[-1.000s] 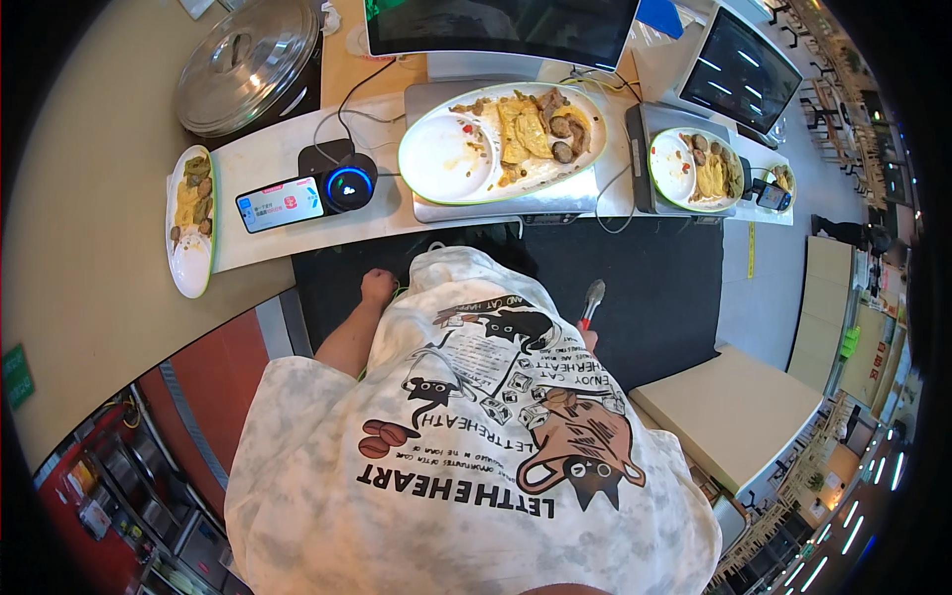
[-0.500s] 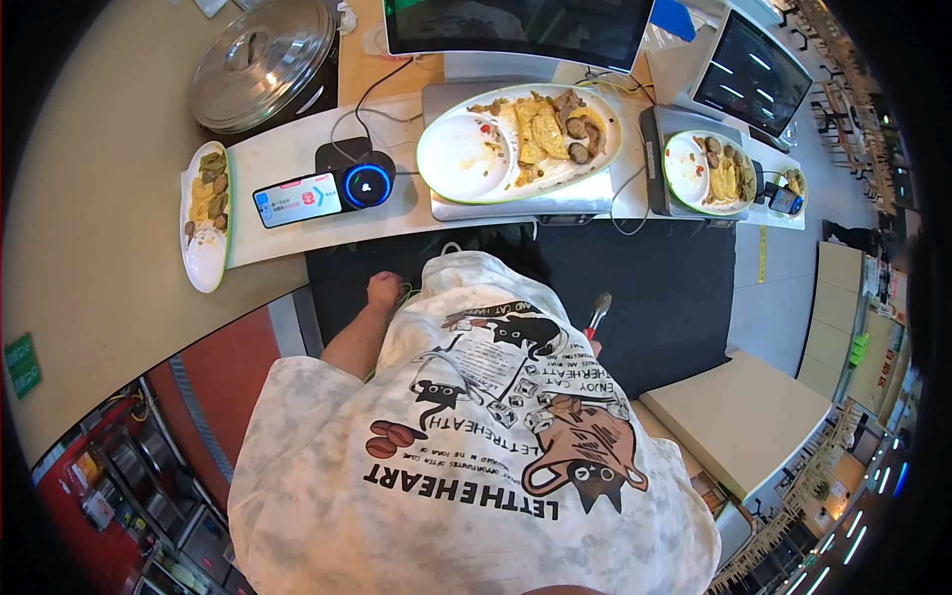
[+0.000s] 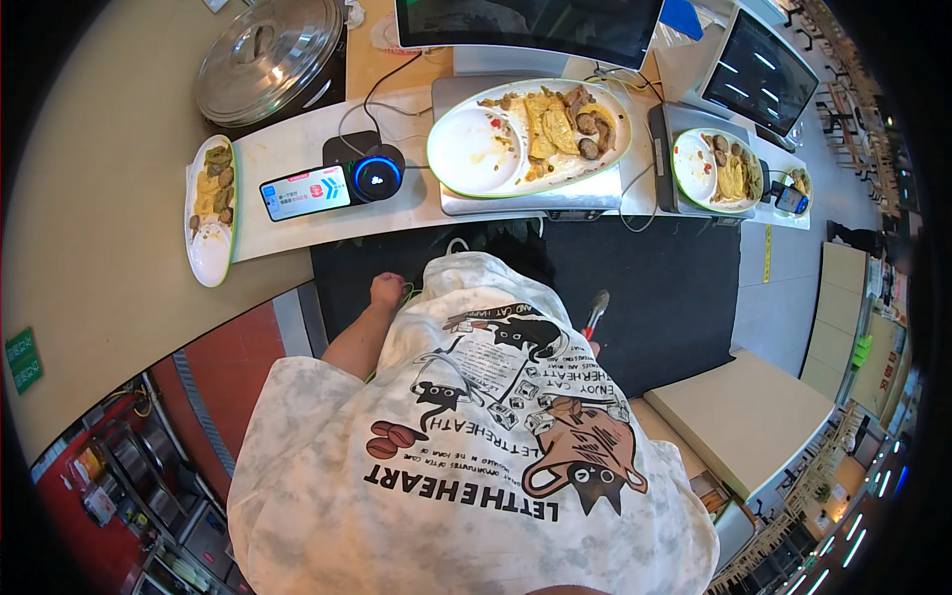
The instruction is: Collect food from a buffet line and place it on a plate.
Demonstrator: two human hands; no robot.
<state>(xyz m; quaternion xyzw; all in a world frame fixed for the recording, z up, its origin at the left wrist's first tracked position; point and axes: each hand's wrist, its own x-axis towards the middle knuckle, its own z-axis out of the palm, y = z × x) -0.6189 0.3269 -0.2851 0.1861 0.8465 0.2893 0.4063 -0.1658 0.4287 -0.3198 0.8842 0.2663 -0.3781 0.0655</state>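
My left hand [image 3: 388, 290] hangs below the counter's front edge with its fingers curled closed. A thin green cord shows beside it; what the fingers hold, if anything, is hidden. My right hand [image 3: 594, 347] is mostly covered by my pale printed shirt [image 3: 466, 436]. From it sticks a red-handled utensil with a metal end [image 3: 598, 305], pointing away from me. Ahead, a large oval white plate with a green rim [image 3: 466, 149] rests on a silver scale [image 3: 585, 201]. Yellow and brown food lies on its right half, and its round left part has only scraps.
A similar plate [image 3: 694, 178] stands on a second scale to the right, another plate [image 3: 206, 263] at the left. A payment terminal with a lit blue ring [image 3: 376, 179], a lidded steel pot [image 3: 263, 59], two screens [image 3: 526, 22] and loose cables crowd the counter. A beige box-like surface [image 3: 744, 421] is at right.
The counter and its things sit slightly further right and up in the picture. Both hands keep nearly the same place, and the right one still has the red-handled utensil.
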